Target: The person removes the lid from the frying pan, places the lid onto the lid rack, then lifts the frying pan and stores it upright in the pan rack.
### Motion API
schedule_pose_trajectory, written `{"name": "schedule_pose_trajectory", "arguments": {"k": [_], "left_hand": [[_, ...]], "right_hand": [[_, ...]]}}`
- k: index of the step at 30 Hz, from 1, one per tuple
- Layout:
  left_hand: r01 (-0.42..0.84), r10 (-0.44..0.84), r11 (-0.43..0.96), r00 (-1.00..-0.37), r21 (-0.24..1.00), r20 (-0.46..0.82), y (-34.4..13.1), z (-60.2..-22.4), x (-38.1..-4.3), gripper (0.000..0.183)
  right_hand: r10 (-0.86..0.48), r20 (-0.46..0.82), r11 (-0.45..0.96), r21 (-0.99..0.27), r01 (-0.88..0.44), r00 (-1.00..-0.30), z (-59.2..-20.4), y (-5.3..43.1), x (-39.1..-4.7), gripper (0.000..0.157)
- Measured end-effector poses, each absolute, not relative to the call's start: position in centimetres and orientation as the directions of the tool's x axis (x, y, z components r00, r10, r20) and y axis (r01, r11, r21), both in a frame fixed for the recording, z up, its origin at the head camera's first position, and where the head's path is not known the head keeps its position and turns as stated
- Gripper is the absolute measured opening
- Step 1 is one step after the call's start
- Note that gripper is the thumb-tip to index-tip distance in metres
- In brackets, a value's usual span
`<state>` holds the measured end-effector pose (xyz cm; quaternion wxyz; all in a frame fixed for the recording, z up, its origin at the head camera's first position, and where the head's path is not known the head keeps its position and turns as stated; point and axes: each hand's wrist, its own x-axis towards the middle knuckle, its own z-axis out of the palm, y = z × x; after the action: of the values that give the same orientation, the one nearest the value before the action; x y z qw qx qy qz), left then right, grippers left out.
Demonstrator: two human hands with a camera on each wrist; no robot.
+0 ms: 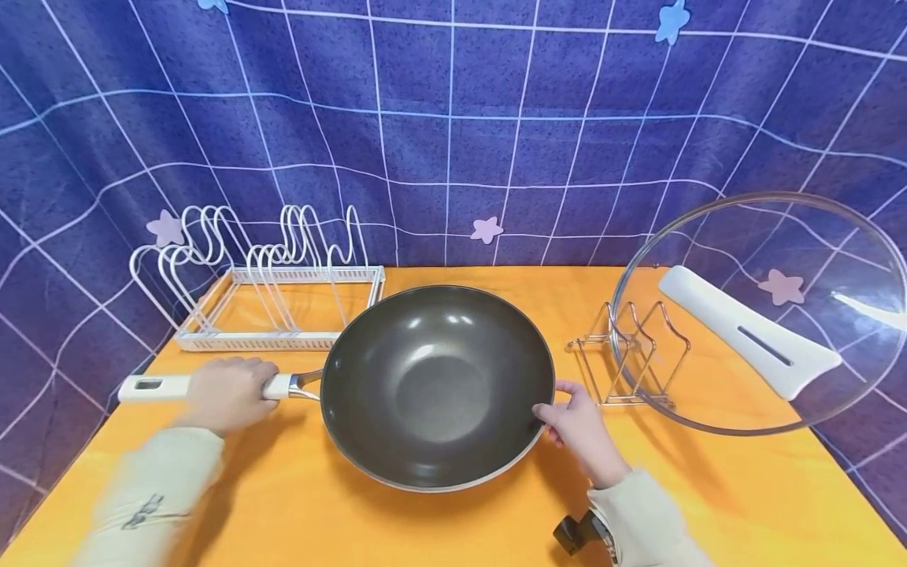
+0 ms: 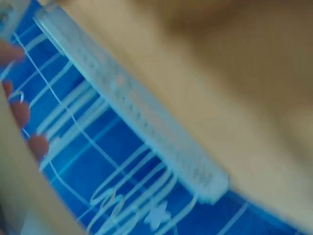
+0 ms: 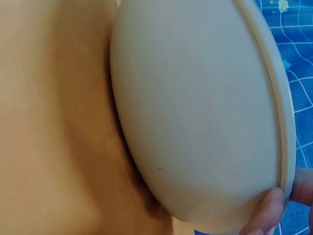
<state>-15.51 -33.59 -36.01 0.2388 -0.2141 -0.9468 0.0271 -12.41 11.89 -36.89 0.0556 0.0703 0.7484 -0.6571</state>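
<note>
Holding wok (image 1: 441,394); left hand (image 1: 230,391): handle (image 1: 166,387); right hand (image 1: 577,429): rim (image 1: 434,489)

A white rack (image 1: 248,342) stands near the blue curtain (image 1: 489,150); a glass lid (image 1: 723,309) (white-handled, I see) leans in a wire stand (image 1: 623,404).

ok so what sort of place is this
Probably a tabletop set up for handling cookware, perhaps a staged corner rather than a working kitchen. A blue gridded cloth hangs behind an orange surface, with a wok, white rack and glass lid.
</note>
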Motion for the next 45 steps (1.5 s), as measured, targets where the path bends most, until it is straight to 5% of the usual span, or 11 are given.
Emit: {"name": "schedule_pose_trajectory", "arguments": {"k": [3,9,15,23,30,35,41,45], "left_hand": [[0.408,0.421,0.907,-0.862,-0.107,0.281,-35.4,-34.7,-15.0,0.027],[0.382,0.374,0.924,-0.91,0.014,0.179,-38.4,-33.7,-14.2,0.024],[0.296,0.292,0.955,-0.95,0.021,0.108,-39.2,-32.7,-13.6,0.058],[0.304,0.297,0.953,-0.941,0.018,0.162,-39.4,-32.7,-13.5,0.045],[0.333,0.326,0.943,-0.909,-0.017,0.261,-39.5,-33.4,-13.2,0.043],[0.382,0.382,0.92,-0.821,-0.088,0.424,-40.0,-34.2,-13.5,0.051],[0.479,0.484,0.85,-0.544,-0.219,0.686,-40.3,-35.8,-14.4,0.079],[0.493,0.498,0.829,-0.439,-0.263,0.748,-40.3,-36.3,-14.5,0.079]], "right_hand": [[-0.019,-0.21,0.056,-0.976,0.209,-0.978,-37.2,12.2,-11.8,0.05],[-0.151,-0.265,-0.135,-0.949,0.285,-0.952,-37.3,13.4,-10.8,0.041],[-0.23,-0.264,-0.189,-0.932,0.309,-0.937,-37.4,14.0,-10.7,0.028],[-0.247,-0.268,-0.101,-0.949,0.3,-0.931,-37.3,13.7,-10.5,0.045],[-0.248,-0.241,-0.096,-0.958,0.271,-0.938,-37.1,13.2,-10.3,0.045],[-0.269,-0.233,-0.083,-0.961,0.263,-0.935,-37.1,13.0,-10.4,0.044],[-0.302,-0.217,-0.087,-0.964,0.253,-0.928,-36.9,12.9,-10.7,0.041],[-0.317,-0.191,-0.116,-0.964,0.238,-0.929,-36.8,12.9,-10.8,0.037]]}}
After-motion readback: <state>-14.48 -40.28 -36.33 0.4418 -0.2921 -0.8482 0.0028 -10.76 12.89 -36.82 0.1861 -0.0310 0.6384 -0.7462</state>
